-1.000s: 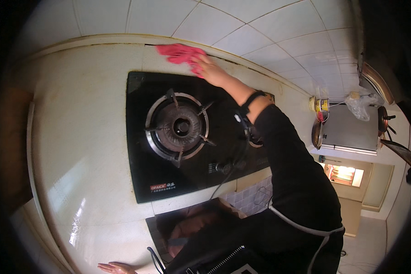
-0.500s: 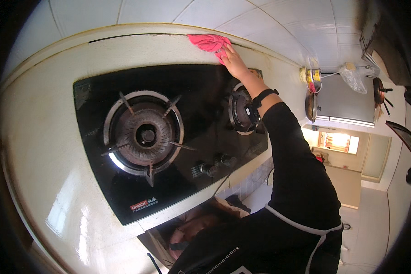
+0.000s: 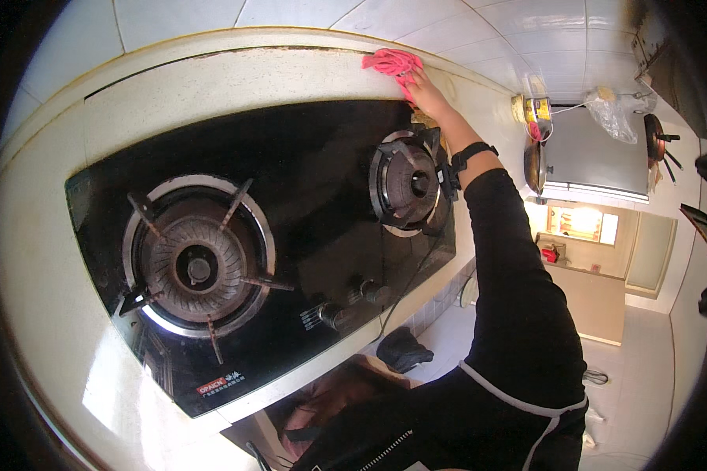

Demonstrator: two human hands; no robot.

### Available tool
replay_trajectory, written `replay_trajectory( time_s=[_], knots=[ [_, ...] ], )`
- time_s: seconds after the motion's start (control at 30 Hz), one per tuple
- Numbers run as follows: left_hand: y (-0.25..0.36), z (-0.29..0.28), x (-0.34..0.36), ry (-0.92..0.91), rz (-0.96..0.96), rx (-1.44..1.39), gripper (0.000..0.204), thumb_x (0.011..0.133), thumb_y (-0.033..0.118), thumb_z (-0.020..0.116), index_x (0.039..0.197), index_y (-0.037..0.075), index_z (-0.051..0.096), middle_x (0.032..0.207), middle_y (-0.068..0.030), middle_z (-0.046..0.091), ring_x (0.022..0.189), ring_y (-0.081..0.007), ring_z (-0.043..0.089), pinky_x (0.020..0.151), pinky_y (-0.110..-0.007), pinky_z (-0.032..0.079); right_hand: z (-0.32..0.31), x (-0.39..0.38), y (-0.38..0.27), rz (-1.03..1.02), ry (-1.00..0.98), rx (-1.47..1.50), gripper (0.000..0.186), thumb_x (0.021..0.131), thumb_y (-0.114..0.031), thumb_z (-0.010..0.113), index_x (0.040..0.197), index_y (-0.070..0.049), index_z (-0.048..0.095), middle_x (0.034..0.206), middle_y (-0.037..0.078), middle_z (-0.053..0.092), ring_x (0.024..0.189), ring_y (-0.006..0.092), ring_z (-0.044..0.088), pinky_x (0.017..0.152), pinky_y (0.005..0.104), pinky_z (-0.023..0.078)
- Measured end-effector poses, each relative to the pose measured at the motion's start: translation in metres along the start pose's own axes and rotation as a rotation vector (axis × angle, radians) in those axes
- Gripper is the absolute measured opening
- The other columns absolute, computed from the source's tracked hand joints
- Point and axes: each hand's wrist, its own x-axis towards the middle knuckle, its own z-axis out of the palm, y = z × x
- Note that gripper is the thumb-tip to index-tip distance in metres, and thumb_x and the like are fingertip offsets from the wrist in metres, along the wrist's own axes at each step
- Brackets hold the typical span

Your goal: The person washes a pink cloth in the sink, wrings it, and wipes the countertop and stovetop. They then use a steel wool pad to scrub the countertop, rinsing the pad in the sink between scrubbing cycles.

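My right hand [image 3: 428,93] is closed on a crumpled pink cloth [image 3: 393,61] and presses it onto the pale counter strip behind the stove, close to the tiled wall. The black sleeve and a dark wrist strap show on that arm, which passes over the right edge of the black glass gas stove [image 3: 314,169]. The large left burner [image 3: 199,271] with its metal pan supports lies uncovered. Beside my forearm is the right burner [image 3: 412,184], only slightly overlapped by the strap. My left hand is not in view.
White wall tiles [image 3: 291,14] rise behind the counter [image 3: 31,259]. Two knobs [image 3: 334,316] sit near the stove's front edge. Right of my arm stand a yellow tub [image 3: 537,108] and a pan [image 3: 535,169]. A clear plastic bag [image 3: 611,118] hangs farther right.
My right hand and the pink cloth have slid to the right along the back counter strip. The view has shifted too, so more of the right burner shows.
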Motion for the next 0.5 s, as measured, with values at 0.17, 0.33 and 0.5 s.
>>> replay_trajectory(
  time_s=[0.17,0.33,0.5],
  knots=[
    [-0.001,0.001,-0.005,0.006,-0.012,0.040,0.066,0.103,0.039,0.025,0.153,-0.003,0.012,0.160,-0.0254,0.010,0.145,-0.0407,0.021,0.116,-0.057,0.021,-0.011,0.009,0.060,0.020,-0.036,-0.177,0.041,0.092,-0.018,0.041,0.121,0.000,0.063,0.131,0.024,0.057,0.125,0.0361,0.050,0.108,0.0392,0.037],
    [-0.008,-0.001,-0.020,-0.001,-0.034,0.089,0.066,0.103,0.039,0.025,0.153,-0.003,0.012,0.160,-0.0252,0.010,0.145,-0.0406,0.021,0.116,-0.057,0.022,-0.015,-0.003,0.118,0.407,-0.152,-0.279,0.036,0.094,-0.020,0.043,0.117,-0.004,0.065,0.118,0.020,0.062,0.110,0.0325,0.058,0.097,0.0386,0.044],
    [-0.038,0.007,-0.041,-0.019,-0.039,0.147,0.067,0.103,0.040,0.026,0.153,-0.002,0.012,0.160,-0.0250,0.011,0.145,-0.0404,0.021,0.116,-0.058,0.022,-0.023,-0.039,0.140,0.899,-0.122,0.479,0.033,0.097,-0.023,0.046,0.121,-0.007,0.061,0.107,0.013,0.064,0.097,0.0255,0.060,0.087,0.0363,0.047]
  ],
)
